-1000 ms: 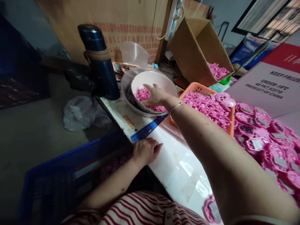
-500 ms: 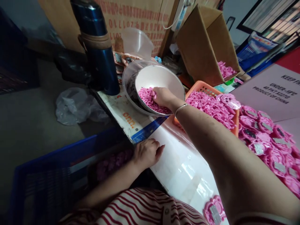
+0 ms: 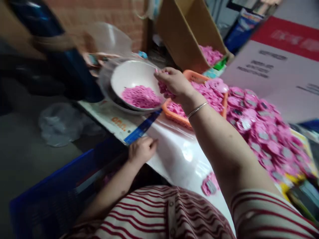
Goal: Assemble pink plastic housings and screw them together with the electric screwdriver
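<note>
My right hand [image 3: 171,81] is closed round a handful of small pink plastic pieces [image 3: 163,87], some showing below the fingers. It hangs over the right rim of a white bowl [image 3: 132,73], between it and an orange basket [image 3: 195,76]. Similar small pink pieces [image 3: 142,97] lie in the bottom of the bowl. My left hand [image 3: 142,149] rests on the near edge of the white table [image 3: 171,149], its fingers curled in and nothing showing in them. A pink plastic part [image 3: 209,184] with a grey patch lies on the table by my right forearm.
Pink pieces fill the orange basket. A big heap of pink parts [image 3: 266,136] with grey patches lies to the right. Behind stand a tilted cardboard box [image 3: 174,36] and a printed carton [image 3: 281,66]. A blue flask [image 3: 72,69] stands left, a blue crate [image 3: 54,196] below.
My right hand has come up out of the bowl with a handful of pink pieces and moved right to its rim. My left hand stays at the table edge. The view has swung right.
</note>
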`<state>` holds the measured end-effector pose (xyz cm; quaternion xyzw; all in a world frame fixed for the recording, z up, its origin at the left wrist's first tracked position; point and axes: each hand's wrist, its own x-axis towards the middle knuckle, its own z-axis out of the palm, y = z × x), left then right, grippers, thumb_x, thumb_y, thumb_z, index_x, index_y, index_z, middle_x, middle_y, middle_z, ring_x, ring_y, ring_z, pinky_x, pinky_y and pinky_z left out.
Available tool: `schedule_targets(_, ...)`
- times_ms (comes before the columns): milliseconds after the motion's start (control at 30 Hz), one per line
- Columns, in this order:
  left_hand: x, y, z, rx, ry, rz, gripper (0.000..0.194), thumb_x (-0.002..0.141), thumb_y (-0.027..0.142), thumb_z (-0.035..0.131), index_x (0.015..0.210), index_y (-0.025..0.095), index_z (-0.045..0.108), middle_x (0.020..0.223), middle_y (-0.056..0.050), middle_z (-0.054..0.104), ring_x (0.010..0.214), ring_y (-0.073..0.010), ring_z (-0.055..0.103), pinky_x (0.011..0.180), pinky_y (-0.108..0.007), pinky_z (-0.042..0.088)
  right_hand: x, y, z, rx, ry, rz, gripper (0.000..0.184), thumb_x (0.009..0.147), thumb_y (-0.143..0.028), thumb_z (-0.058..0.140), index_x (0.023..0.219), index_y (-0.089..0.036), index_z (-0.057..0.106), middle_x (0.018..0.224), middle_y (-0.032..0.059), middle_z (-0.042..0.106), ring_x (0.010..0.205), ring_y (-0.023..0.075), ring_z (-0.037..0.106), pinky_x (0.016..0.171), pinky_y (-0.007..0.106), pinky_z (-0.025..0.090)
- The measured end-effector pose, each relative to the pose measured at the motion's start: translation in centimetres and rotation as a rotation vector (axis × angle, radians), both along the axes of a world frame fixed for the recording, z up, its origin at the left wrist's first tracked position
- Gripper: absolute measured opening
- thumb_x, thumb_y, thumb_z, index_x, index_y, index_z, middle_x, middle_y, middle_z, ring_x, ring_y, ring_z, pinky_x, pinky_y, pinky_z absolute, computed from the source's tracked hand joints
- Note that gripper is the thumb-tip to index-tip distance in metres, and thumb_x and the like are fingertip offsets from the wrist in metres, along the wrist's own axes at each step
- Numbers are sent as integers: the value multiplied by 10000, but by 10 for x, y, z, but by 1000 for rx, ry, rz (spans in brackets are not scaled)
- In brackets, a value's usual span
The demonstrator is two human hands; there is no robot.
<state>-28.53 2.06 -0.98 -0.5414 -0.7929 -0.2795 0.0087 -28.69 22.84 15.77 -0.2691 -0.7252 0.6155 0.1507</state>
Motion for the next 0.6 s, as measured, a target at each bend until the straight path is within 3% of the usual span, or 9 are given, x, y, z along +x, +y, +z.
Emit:
schedule_targets(100,-3,-13,-1,-8,-40,-16,367,940,333,479,600,212,546,663,-46,612,634,-172,508,555,-309,247,80,-22,6,-20,164,-30,527,757,-678,688,776,-239,398,556,-122,396,443,26,331,395,183,177)
schedule_targets(200,-14,-17,-9,-21,-44,-3,307,841,372,588,585,226,500,605,-3,522,615,-176,443,554,-287,221,179,-44,-1,-5,165,-228,477,786,-665,661,800,-247,432,576,-107,402,451,37,357,402,177,219)
schedule_targets(267,-22,-18,-15,-103,-87,-42,251,731,358,651,581,239,489,593,7,483,614,-188,424,552,-279,227,250,-57,-13,-38,45,-424,448,784,-627,688,818,-256,438,567,-104,382,448,49,328,410,189,222)
schedule_targets(333,-28,-19,-19,-154,-111,43,224,677,360,638,583,248,468,611,1,462,616,-201,398,570,-290,212,317,-67,-31,-65,-61,-588,424,767,-585,721,853,-264,457,550,-104,394,431,61,324,408,199,201)
schedule_targets(400,-31,-22,-20,-189,-116,75,190,669,364,616,611,263,466,616,-1,435,613,-210,382,588,-301,213,373,-73,-53,-28,-211,-752,395,766,-554,720,854,-257,475,562,-80,451,464,90,418,414,207,222)
schedule_targets(500,-16,-26,-14,-140,-100,62,169,691,368,612,640,276,480,612,2,442,618,-223,417,603,-316,241,425,-77,-86,104,-492,-783,264,836,-474,631,855,-231,531,623,-32,513,530,117,465,472,241,299)
schedule_targets(600,27,-27,-4,-14,-95,-95,208,744,362,646,639,260,498,617,11,504,606,-211,486,593,-322,322,444,-78,-107,477,-733,-634,178,897,-365,537,864,-196,584,758,47,599,674,156,514,612,289,367)
